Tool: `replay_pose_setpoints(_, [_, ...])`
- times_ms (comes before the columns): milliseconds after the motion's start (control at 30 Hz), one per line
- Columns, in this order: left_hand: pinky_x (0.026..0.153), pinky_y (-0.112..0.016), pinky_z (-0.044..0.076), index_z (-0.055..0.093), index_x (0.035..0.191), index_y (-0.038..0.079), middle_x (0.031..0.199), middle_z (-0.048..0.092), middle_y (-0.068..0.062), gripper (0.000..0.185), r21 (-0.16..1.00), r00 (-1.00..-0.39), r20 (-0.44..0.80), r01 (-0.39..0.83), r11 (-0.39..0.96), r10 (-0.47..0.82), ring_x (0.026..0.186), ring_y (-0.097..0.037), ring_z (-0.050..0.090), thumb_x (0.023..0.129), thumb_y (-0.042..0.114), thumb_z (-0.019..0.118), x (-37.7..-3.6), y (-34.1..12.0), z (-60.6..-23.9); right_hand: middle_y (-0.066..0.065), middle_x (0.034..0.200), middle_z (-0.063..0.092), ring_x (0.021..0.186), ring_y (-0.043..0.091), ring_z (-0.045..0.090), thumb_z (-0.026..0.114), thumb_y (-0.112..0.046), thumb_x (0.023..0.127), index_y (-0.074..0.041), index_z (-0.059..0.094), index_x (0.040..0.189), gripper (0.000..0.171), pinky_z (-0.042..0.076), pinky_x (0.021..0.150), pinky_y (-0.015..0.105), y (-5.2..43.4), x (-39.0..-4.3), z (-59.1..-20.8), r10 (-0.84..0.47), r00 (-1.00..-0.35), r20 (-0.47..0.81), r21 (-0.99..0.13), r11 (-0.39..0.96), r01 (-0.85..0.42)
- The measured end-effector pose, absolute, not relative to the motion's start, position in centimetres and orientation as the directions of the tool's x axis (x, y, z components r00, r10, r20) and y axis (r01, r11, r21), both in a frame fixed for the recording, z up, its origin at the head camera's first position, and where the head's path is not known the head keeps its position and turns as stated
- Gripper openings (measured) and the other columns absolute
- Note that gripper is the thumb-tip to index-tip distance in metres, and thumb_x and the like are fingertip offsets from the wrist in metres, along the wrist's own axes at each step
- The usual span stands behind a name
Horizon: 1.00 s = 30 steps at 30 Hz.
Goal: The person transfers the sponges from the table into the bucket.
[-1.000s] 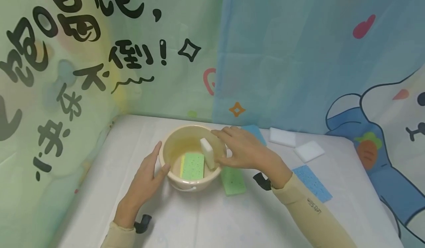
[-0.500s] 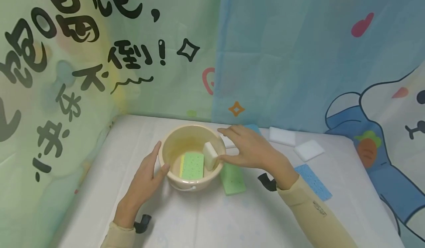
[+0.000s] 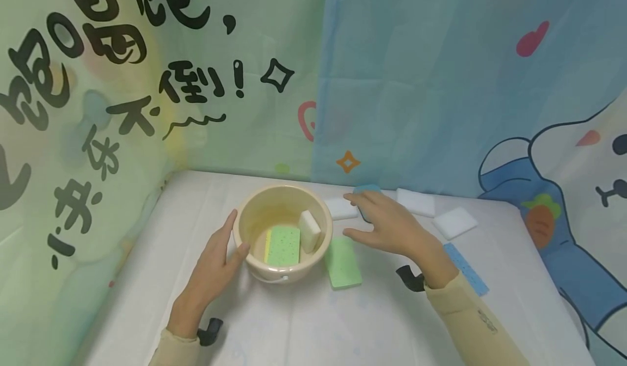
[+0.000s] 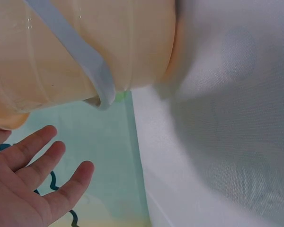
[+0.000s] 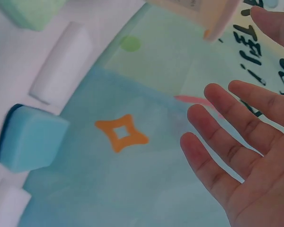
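Observation:
A cream bucket point(image 3: 259, 216) stands upright on the table. Inside it are a green sponge with a yellow layer point(image 3: 284, 245) and a white sponge point(image 3: 309, 231), which leans against the right wall. My left hand point(image 3: 213, 268) rests at the bucket's left rim, its fingers straight and spread; the left wrist view shows the bucket's grey handle point(image 4: 85, 59) above those fingers. My right hand point(image 3: 392, 227) hovers right of the bucket, empty, with fingers spread in the right wrist view. Below it to the left lies a light green sponge point(image 3: 344, 265), beside the bucket.
Behind my right hand lie a white sponge point(image 3: 341, 208) and a blue dark-edged sponge point(image 3: 366, 189). Two white pieces point(image 3: 415, 201) sit farther right. A blue sponge point(image 3: 467, 270) is partly covered by my right forearm. A printed cloth backdrop point(image 3: 416, 83) rises along the back edge.
My right hand has let go of the white sponge inside the bucket and drawn away to the right. That sponge has settled against the bucket's wall. My left hand has stayed put.

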<state>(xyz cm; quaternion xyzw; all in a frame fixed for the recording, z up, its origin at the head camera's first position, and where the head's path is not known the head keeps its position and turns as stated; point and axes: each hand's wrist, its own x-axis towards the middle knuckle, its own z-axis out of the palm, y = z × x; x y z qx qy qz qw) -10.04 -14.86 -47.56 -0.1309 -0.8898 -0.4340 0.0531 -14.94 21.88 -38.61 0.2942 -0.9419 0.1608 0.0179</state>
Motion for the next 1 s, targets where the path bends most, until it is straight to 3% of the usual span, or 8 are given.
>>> replay_pose_setpoints(600, [0.115, -0.058, 0.024, 0.014, 0.162, 0.019, 0.161, 0.029, -0.011, 0.073, 0.767, -0.961, 0.207, 0.275, 0.580, 0.182, 0.146, -0.035, 0.028, 0.104, 0.033, 0.055, -10.0, -14.8, -47.7, 0.020, 0.136, 0.055, 0.123, 0.039, 0.051, 0.073, -0.039, 0.091, -0.001, 0.051, 0.143, 0.067, 0.046, 0.098, 0.057, 25.4, -14.8, -42.1, -0.421, -0.907, 0.026, -0.361, 0.842, -0.401])
replay_pose_setpoints(1000, [0.114, -0.059, 0.025, 0.014, 0.162, 0.019, 0.161, 0.029, -0.012, 0.072, 0.758, -0.959, 0.208, 0.281, 0.588, 0.191, 0.145, -0.036, 0.028, 0.104, 0.034, 0.054, -10.0, -14.8, -47.5, 0.027, 0.135, 0.051, 0.121, 0.043, 0.050, 0.070, -0.037, 0.093, 0.004, 0.049, 0.142, 0.067, 0.045, 0.096, 0.059, 26.7, -16.7, -45.0, -0.341, -0.940, 0.021, -0.356, 0.876, -0.326])
